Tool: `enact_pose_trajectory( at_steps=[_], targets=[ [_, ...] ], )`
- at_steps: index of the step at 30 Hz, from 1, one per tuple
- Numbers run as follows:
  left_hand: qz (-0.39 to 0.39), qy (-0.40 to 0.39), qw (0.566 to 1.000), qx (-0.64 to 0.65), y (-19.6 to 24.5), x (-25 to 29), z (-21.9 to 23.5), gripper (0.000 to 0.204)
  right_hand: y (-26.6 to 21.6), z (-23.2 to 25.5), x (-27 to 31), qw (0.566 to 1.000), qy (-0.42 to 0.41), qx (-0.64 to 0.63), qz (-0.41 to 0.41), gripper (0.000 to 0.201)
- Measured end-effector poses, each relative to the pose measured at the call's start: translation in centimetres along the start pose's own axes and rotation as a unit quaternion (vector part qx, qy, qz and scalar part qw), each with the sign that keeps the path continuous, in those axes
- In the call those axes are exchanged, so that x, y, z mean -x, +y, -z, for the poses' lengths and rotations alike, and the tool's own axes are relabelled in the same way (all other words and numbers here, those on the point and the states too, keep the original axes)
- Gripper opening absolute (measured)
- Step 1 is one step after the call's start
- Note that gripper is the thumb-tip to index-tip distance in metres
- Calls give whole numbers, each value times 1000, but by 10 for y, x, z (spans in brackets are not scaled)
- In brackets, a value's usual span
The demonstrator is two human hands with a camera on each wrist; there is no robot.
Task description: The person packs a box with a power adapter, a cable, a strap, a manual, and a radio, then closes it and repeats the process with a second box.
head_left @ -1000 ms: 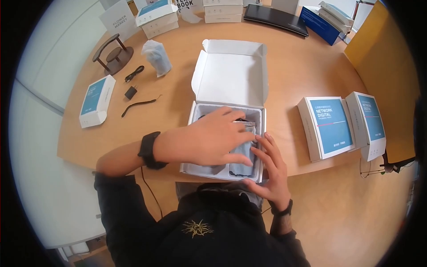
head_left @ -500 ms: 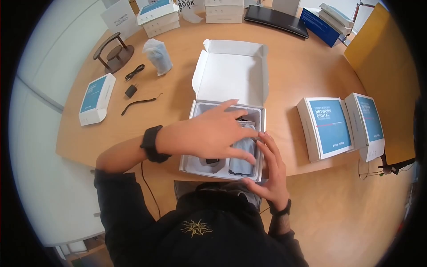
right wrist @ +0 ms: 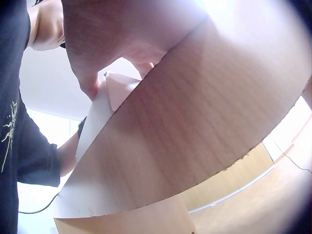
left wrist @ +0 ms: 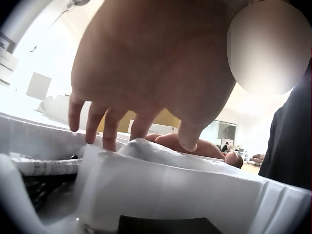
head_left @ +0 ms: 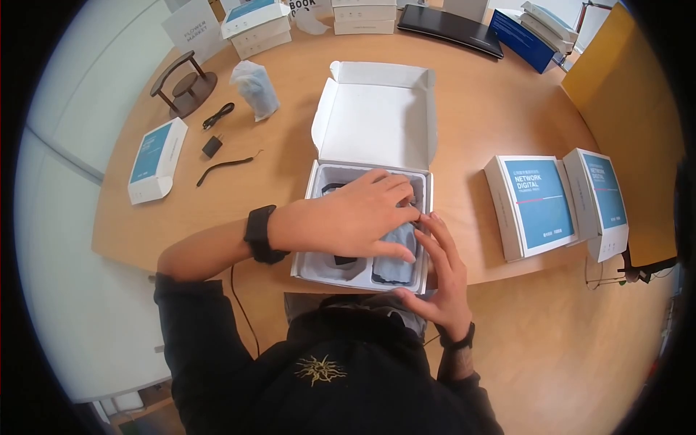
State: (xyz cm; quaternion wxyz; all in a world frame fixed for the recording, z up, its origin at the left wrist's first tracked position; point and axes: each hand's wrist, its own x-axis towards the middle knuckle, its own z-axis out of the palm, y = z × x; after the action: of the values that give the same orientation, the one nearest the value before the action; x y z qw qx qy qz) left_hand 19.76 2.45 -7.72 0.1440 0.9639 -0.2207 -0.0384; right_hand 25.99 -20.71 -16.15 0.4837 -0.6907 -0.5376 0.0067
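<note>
An open white box holds a moulded tray with a grey-blue wrapped item in its right compartment and a black item in the left one. Palm down, the left hand reaches across the tray and covers much of it. In the left wrist view the left hand points its fingers down at a tray divider and a pale wrapped item. The right hand rests around the box's near right corner, fingertips at the side rim, thumb at the front. Contact under the left fingertips is partly hidden.
Left of the box are a black adapter, a coiled cable, a strap, a wrapped item and a small blue-white box. Two more boxes stand right. A laptop lies at the back.
The left hand has shifted slightly right, and its upper fingers are drawn closer together than half a second ago. More of the tray's upper left shows. The right hand has barely moved.
</note>
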Motion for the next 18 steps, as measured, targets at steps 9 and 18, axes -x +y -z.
enact_pose_trajectory(
  at_steps=[9,18],
  targets=[
    [-14,68,997,20,-3,11,9,60,1,0,0,1000,-1,10,4,75],
    [19,43,998,44,3,26,12,53,1,-1,1,1000,-2,2,-10,68]
  ],
)
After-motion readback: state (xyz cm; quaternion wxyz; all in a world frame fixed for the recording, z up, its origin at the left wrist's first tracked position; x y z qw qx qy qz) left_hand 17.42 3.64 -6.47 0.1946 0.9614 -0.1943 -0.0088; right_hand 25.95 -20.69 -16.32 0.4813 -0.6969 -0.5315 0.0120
